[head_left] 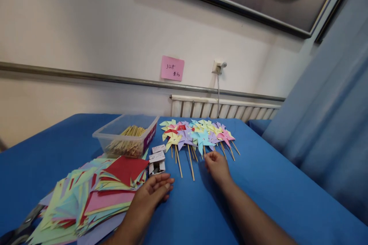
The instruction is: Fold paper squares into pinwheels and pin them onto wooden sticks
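Observation:
My right hand pinches the stick of a light-blue paper pinwheel at the front of a bunch of pinwheels. Yellow, purple, pink and red pinwheels lie around it, their wooden sticks pointing toward me. My left hand rests open, fingers loosely bent and apart, with nothing visible in it. Just beyond its fingertips is an opened small white box with shiny bits inside. To the left of that hand spreads a pile of coloured paper squares, a red sheet on top.
Behind the paper stands a clear plastic tub of wooden sticks. Scissors lie at the lower left, partly under paper. The blue-covered table meets a wall with a radiator; a blue curtain hangs at the right.

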A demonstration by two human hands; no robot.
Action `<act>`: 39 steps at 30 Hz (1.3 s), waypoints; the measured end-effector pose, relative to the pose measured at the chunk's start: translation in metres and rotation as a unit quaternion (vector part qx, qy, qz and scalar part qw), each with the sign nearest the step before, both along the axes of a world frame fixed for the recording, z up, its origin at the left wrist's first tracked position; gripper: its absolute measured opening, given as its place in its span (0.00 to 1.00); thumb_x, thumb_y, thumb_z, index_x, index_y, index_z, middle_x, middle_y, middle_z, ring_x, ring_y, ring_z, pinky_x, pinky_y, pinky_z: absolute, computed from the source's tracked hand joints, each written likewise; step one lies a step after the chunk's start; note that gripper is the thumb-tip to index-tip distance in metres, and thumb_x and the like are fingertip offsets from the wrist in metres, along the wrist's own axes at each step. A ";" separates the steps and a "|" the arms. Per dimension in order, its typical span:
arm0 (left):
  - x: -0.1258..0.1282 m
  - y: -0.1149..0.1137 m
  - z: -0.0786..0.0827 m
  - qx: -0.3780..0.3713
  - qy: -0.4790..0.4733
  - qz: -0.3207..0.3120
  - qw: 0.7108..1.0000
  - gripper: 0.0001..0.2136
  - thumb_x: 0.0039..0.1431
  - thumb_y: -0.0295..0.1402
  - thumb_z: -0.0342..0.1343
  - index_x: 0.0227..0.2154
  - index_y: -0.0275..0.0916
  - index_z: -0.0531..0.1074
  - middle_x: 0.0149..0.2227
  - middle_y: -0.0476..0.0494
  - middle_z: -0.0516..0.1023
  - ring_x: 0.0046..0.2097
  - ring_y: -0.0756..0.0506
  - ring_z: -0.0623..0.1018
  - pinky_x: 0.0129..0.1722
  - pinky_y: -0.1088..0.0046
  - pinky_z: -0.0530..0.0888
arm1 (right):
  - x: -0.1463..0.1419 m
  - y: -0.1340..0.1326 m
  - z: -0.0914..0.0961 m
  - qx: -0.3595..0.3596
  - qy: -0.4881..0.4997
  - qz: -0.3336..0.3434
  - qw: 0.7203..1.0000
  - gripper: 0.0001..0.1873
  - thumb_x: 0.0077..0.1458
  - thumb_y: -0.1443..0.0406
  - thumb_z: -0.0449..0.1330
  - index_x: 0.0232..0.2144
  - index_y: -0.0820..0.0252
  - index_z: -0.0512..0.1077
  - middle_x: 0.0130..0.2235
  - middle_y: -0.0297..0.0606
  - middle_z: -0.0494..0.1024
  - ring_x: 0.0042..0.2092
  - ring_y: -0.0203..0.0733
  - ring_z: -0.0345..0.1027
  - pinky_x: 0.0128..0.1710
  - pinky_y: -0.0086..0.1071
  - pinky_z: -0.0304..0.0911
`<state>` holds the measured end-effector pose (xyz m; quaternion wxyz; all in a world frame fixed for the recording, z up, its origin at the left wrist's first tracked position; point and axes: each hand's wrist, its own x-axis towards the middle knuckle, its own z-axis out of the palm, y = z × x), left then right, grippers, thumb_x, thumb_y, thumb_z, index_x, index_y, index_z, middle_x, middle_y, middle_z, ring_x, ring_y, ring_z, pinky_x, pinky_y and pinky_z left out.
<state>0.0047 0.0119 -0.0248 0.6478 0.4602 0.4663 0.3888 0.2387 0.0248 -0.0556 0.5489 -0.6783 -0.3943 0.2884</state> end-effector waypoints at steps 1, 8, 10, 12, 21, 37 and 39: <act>0.000 0.001 -0.001 0.001 0.001 -0.003 1.000 0.19 0.44 0.40 0.64 0.38 0.37 0.73 0.40 0.39 0.80 0.40 0.43 0.77 0.34 0.72 0.72 | 0.007 0.004 -0.003 -0.010 -0.013 -0.010 1.000 0.13 0.47 0.55 0.56 0.23 0.60 0.67 0.16 0.28 0.67 0.16 0.32 0.58 0.17 0.25 0.53; 0.002 0.000 -0.003 0.001 0.001 -0.014 1.000 0.17 0.40 0.39 0.65 0.33 0.37 0.73 0.33 0.42 0.80 0.33 0.45 0.77 0.30 0.73 0.70 | 0.019 0.017 -0.014 -0.074 -0.128 -0.029 0.989 0.12 0.51 0.60 0.55 0.23 0.62 0.72 0.21 0.36 0.75 0.20 0.36 0.65 0.20 0.26 0.54; 0.003 0.001 -0.003 -0.002 0.008 -0.017 1.000 0.17 0.38 0.39 0.65 0.32 0.37 0.74 0.32 0.42 0.80 0.31 0.46 0.77 0.29 0.73 0.70 | 0.019 0.017 -0.013 -0.088 -0.158 -0.029 0.983 0.11 0.52 0.61 0.55 0.25 0.62 0.73 0.23 0.37 0.77 0.22 0.37 0.67 0.21 0.27 0.54; 0.003 0.001 -0.003 0.000 0.013 -0.020 1.000 0.16 0.38 0.39 0.65 0.31 0.37 0.74 0.30 0.42 0.80 0.30 0.47 0.76 0.28 0.73 0.70 | 0.019 0.017 -0.012 -0.098 -0.185 -0.027 0.978 0.11 0.53 0.61 0.56 0.26 0.62 0.74 0.24 0.39 0.78 0.24 0.38 0.68 0.23 0.27 0.54; 0.005 -0.001 0.004 0.008 0.032 -0.035 0.999 0.15 0.36 0.39 0.65 0.28 0.38 0.74 0.27 0.44 0.80 0.28 0.47 0.75 0.27 0.73 0.69 | 0.017 0.014 -0.010 -0.112 -0.244 -0.024 0.963 0.10 0.52 0.60 0.58 0.29 0.61 0.74 0.27 0.39 0.78 0.31 0.40 0.71 0.28 0.28 0.55; 0.007 -0.008 0.003 0.051 0.048 -0.079 0.994 0.12 0.39 0.38 0.63 0.27 0.38 0.73 0.24 0.46 0.78 0.27 0.47 0.73 0.27 0.73 0.67 | 0.018 0.011 -0.013 -0.091 -0.238 -0.042 0.966 0.03 0.49 0.65 0.59 0.28 0.58 0.70 0.23 0.33 0.74 0.25 0.38 0.66 0.24 0.28 0.52; 0.007 -0.009 0.001 0.058 0.060 -0.088 0.993 0.11 0.41 0.37 0.62 0.28 0.38 0.73 0.25 0.46 0.78 0.27 0.47 0.73 0.28 0.72 0.67 | 0.018 0.010 -0.011 -0.087 -0.239 -0.043 0.966 0.02 0.49 0.65 0.58 0.27 0.58 0.69 0.22 0.33 0.73 0.25 0.38 0.66 0.24 0.28 0.52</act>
